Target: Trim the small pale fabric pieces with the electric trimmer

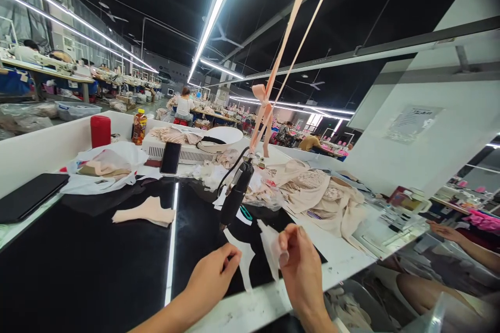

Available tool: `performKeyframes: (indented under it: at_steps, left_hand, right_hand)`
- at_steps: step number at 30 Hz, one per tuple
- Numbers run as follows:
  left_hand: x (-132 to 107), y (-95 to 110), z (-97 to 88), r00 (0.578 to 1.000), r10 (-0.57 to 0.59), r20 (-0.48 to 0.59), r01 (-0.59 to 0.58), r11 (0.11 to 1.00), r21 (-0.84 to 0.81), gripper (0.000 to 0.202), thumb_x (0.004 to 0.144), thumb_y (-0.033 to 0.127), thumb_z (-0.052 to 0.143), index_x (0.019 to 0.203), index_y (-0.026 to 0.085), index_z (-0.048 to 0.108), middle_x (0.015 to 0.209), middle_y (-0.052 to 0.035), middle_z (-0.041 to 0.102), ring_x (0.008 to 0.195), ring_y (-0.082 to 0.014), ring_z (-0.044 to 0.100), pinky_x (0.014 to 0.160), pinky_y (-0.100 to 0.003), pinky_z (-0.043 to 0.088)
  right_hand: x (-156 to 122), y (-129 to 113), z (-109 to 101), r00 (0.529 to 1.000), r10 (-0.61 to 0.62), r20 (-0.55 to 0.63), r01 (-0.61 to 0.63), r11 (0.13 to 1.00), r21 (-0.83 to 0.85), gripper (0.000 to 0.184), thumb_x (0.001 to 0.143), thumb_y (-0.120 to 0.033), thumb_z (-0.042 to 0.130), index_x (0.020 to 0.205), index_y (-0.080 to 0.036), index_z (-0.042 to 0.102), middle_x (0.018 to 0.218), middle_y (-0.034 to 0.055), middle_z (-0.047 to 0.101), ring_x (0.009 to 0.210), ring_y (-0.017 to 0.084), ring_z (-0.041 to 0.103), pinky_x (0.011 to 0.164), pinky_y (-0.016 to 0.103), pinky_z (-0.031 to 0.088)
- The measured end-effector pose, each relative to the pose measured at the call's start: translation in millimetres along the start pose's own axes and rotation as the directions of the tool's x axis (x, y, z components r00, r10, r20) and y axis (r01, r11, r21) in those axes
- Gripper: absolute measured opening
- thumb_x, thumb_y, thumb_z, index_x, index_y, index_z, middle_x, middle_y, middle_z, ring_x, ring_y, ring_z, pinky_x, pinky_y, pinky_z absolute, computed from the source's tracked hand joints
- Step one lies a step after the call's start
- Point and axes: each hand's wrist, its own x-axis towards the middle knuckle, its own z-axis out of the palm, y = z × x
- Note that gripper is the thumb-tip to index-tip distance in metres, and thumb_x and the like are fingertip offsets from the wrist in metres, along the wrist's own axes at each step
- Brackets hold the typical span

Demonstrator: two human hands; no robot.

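Observation:
My left hand (pixel 214 273) is closed, its curled fingers beside a narrow white cut piece (pixel 245 260) on the black tabletop (pixel 117 260). What its fingers hold, if anything, is hidden. My right hand (pixel 304 273) is closed in a pinch at the edge of another thin white piece (pixel 269 244), which looks slightly see-through. A black hand tool (pixel 236 195) with a cord hangs tip down just beyond my hands, tied to peach straps (pixel 262 109). Behind its tip lies a small green-handled item (pixel 246 213). A stack of beige cut pieces (pixel 146 212) lies to the left.
Beige garments (pixel 320 187) are heaped at the back right. A phone (pixel 171 157) leans on a white box; a bottle (pixel 139 127), a red container (pixel 100 131) and a plastic bag (pixel 105 166) stand left. A co-worker's hand (pixel 445 230) shows at right.

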Motion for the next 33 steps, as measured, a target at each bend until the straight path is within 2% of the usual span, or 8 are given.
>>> performKeyframes:
  at_steps: [3,6,11,16,19,23,28,33]
  left_hand:
    - [6,1,-0.7,0.997,-0.013,0.075,0.033,0.963,-0.269,0.048,0.097,0.059,0.044,0.101,0.019,0.069,0.097,-0.0061,0.071,0.088,-0.0221,0.06,0.081,-0.033,0.044]
    - [7,6,-1.4,0.982,-0.053,0.182,0.117,0.924,-0.364,0.061,0.09,0.071,0.047,0.102,0.015,0.07,0.094,-0.0077,0.071,0.086,-0.0207,0.061,0.078,-0.032,0.046]
    - [-2,12,-14.3,0.957,-0.142,0.252,0.248,0.851,-0.462,0.057,0.071,0.067,0.074,0.095,0.015,0.07,0.08,-0.002,0.066,0.069,-0.0134,0.055,0.069,-0.028,0.043]
    - [-15,7,-41.6,0.956,-0.178,0.233,0.269,0.846,-0.46,0.053,0.065,0.062,0.08,0.087,0.015,0.07,0.073,0.0004,0.064,0.06,-0.0102,0.047,0.062,-0.026,0.037]
    - [-23,2,-58.0,0.96,-0.19,0.203,0.262,0.865,-0.428,0.047,0.069,0.057,0.08,0.087,0.015,0.071,0.072,0.0005,0.065,0.06,-0.0103,0.047,0.061,-0.025,0.035]
    - [-33,-3,-75.1,0.96,-0.223,0.169,0.271,0.889,-0.37,0.043,0.071,0.054,0.078,0.086,0.015,0.069,0.072,0.0007,0.065,0.061,-0.0106,0.048,0.058,-0.024,0.032]
    - [-39,-8,-86.3,0.959,-0.252,0.132,0.282,0.904,-0.321,0.039,0.074,0.051,0.075,0.083,0.015,0.067,0.075,0.0,0.065,0.062,-0.0104,0.049,0.057,-0.024,0.03]
    - [-36,-10,-88.5,0.952,-0.281,0.118,0.304,0.906,-0.295,0.038,0.068,0.052,0.074,0.076,0.016,0.063,0.073,0.0005,0.062,0.06,-0.0106,0.047,0.053,-0.024,0.027]
  right_hand:
    - [-27,3,1,0.995,0.079,0.062,-0.08,0.997,0.01,0.039,0.091,-0.058,0.065,0.077,-0.023,0.061,0.06,-0.0031,0.049,0.055,0.013,0.045,0.05,0.022,0.04]
    - [-46,9,4,0.981,0.166,0.105,-0.17,0.985,0.032,0.04,0.091,-0.06,0.065,0.077,-0.023,0.062,0.06,-0.003,0.049,0.055,0.013,0.043,0.052,0.023,0.039]
    - [-61,24,4,0.96,0.234,0.153,-0.225,0.972,-0.073,0.041,0.087,-0.063,0.067,0.082,-0.022,0.065,0.064,-0.0005,0.057,0.057,0.015,0.049,0.055,0.026,0.043]
    - [-63,38,-4,0.95,0.279,0.137,-0.248,0.946,-0.207,0.05,0.077,-0.062,0.078,0.108,-0.024,0.07,0.095,0.0069,0.074,0.066,0.019,0.063,0.063,0.03,0.051]
    - [-66,46,-6,0.919,0.35,0.18,-0.299,0.919,-0.258,0.054,0.071,-0.063,0.081,0.105,-0.022,0.072,0.09,0.0086,0.075,0.068,0.021,0.066,0.061,0.031,0.052]
    - [-72,57,-4,0.892,0.393,0.222,-0.334,0.906,-0.26,0.046,0.068,-0.056,0.085,0.095,-0.021,0.075,0.079,0.0065,0.073,0.064,0.02,0.065,0.06,0.031,0.052]
    - [-78,64,-1,0.888,0.4,0.226,-0.346,0.906,-0.245,0.038,0.068,-0.05,0.084,0.091,-0.022,0.076,0.076,0.0051,0.07,0.064,0.02,0.064,0.06,0.031,0.052]
    - [-81,64,3,0.904,0.371,0.212,-0.325,0.92,-0.22,0.035,0.068,-0.047,0.085,0.093,-0.023,0.076,0.079,0.0041,0.07,0.071,0.02,0.066,0.067,0.03,0.052]
